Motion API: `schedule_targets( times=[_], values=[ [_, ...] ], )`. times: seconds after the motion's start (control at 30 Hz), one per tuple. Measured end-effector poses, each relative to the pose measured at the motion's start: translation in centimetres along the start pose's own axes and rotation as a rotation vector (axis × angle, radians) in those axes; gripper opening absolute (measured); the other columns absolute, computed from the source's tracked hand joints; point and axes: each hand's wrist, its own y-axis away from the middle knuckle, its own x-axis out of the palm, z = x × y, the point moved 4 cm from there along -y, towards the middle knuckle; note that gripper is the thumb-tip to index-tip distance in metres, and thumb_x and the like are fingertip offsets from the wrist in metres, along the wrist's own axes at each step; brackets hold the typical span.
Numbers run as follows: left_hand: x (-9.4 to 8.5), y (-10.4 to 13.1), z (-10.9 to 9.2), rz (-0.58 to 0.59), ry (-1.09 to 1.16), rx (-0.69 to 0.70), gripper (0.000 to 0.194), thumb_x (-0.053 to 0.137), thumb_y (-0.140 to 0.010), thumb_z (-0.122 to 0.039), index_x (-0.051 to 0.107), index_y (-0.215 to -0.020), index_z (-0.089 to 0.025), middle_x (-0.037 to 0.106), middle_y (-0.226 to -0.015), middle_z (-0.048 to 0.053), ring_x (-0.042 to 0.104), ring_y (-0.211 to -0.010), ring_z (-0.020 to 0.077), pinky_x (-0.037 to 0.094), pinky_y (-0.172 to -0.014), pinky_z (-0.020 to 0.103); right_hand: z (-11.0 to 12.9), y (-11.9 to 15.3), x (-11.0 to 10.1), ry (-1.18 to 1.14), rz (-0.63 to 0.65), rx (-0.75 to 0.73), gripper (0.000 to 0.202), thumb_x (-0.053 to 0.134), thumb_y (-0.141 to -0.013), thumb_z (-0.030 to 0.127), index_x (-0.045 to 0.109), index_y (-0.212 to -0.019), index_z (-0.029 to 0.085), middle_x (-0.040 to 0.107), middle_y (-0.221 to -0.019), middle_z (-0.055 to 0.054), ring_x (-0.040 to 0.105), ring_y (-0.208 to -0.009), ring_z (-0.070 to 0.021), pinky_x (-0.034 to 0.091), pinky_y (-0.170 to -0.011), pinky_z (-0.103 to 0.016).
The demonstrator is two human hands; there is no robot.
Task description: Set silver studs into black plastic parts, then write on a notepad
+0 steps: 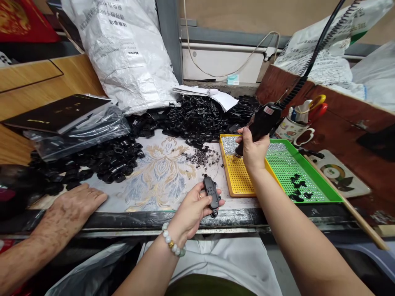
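My left hand (193,207) holds a small black plastic part (211,199) upright near the table's front edge. A bead bracelet circles that wrist. My right hand (253,150) grips a black electric screwdriver (262,123) on a coiled cord, its tip pointing down into the yellow screw tray (236,176), where small silver screws lie at the far end. A green tray (290,168) sits right of the yellow one, holding screws and a few black pieces.
Another person's hand (72,207) rests flat on the table at left. Piles of black plastic parts (197,117) cover the back and left. Loose small screws (203,158) lie mid-table. A white sack (126,53), a mug with scissors (293,125) and a wooden stick (348,205) stand around.
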Motion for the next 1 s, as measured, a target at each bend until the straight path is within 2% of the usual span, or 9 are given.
schedule_targets(
  times=[0.2, 0.3, 0.4, 0.5, 0.6, 0.67, 0.77, 1.0],
  values=[
    [0.1, 0.1, 0.0, 0.008, 0.0, 0.004, 0.031, 0.048, -0.08, -0.013, 0.038, -0.11, -0.014, 0.054, -0.113, 0.014, 0.061, -0.089, 0.0201, 0.045, -0.076, 0.026, -0.5, 0.1, -0.2, 0.013, -0.019, 0.013, 0.041, 0.06, -0.074, 0.045, 0.041, -0.091, 0.014, 0.056, -0.073, 0.0, 0.052, -0.05, -0.0063, 0.045, -0.048, -0.018],
    [0.2, 0.1, 0.0, 0.01, 0.001, 0.007, 0.033, 0.048, -0.079, -0.011, 0.038, -0.11, -0.014, 0.054, -0.113, 0.014, 0.061, -0.089, 0.02, 0.046, -0.075, 0.026, 0.0, -0.2, -0.3, 0.004, -0.038, 0.009, 0.041, 0.061, -0.073, 0.044, 0.041, -0.091, 0.013, 0.058, -0.077, -0.001, 0.053, -0.05, -0.0064, 0.045, -0.049, -0.019],
    [0.1, 0.1, 0.0, 0.001, 0.005, 0.013, 0.033, 0.048, -0.078, -0.01, 0.04, -0.109, -0.015, 0.054, -0.112, 0.014, 0.061, -0.088, 0.0199, 0.046, -0.076, 0.027, 2.4, -0.5, -0.3, -0.069, -0.077, -0.044, 0.038, 0.059, -0.075, 0.042, 0.041, -0.09, 0.013, 0.058, -0.079, -0.002, 0.051, -0.049, -0.0057, 0.043, -0.047, -0.018],
    [0.1, 0.0, -0.1, -0.011, 0.009, 0.007, 0.032, 0.048, -0.077, -0.009, 0.041, -0.107, -0.015, 0.055, -0.111, 0.014, 0.062, -0.087, 0.02, 0.045, -0.076, 0.028, 6.3, 0.5, 0.3, -0.174, -0.069, -0.103, 0.03, 0.056, -0.08, 0.038, 0.041, -0.087, 0.014, 0.056, -0.078, -0.001, 0.049, -0.047, -0.0055, 0.04, -0.043, -0.017],
    [0.1, 0.1, -0.1, -0.015, 0.018, 0.006, 0.033, 0.047, -0.076, -0.008, 0.04, -0.108, -0.015, 0.056, -0.109, 0.013, 0.062, -0.084, 0.0195, 0.045, -0.076, 0.029, 9.3, 2.9, 1.7, -0.256, 0.066, -0.033, 0.023, 0.053, -0.083, 0.036, 0.044, -0.091, 0.016, 0.055, -0.079, -0.001, 0.05, -0.049, -0.006, 0.041, -0.044, -0.018],
    [0.1, 0.2, -0.1, -0.012, 0.023, 0.01, 0.034, 0.047, -0.076, -0.008, 0.04, -0.108, -0.016, 0.056, -0.108, 0.013, 0.063, -0.083, 0.0185, 0.045, -0.078, 0.03, 10.1, 4.9, 2.8, -0.303, 0.177, 0.048, 0.02, 0.053, -0.083, 0.034, 0.048, -0.091, 0.016, 0.055, -0.08, -0.001, 0.051, -0.052, -0.0063, 0.043, -0.046, -0.018],
    [0.1, 0.2, -0.1, -0.007, 0.016, 0.013, 0.033, 0.048, -0.076, -0.009, 0.041, -0.108, -0.016, 0.056, -0.108, 0.012, 0.063, -0.081, 0.0172, 0.045, -0.079, 0.03, 10.1, 6.9, 3.9, -0.341, 0.272, 0.122, 0.018, 0.055, -0.082, 0.033, 0.053, -0.085, 0.015, 0.055, -0.081, -0.001, 0.051, -0.054, -0.0057, 0.042, -0.046, -0.017],
    [0.0, 0.1, 0.2, -0.015, -0.011, 0.017, 0.032, 0.049, -0.074, -0.01, 0.042, -0.105, -0.018, 0.058, -0.103, 0.008, 0.062, -0.076, 0.0144, 0.043, -0.071, 0.024, 8.9, 7.9, 4.3, -0.284, 0.299, 0.168, 0.024, 0.056, -0.081, 0.036, 0.054, -0.082, 0.012, 0.055, -0.079, -0.003, 0.05, -0.054, -0.0055, 0.043, -0.048, -0.016]
  ],
)
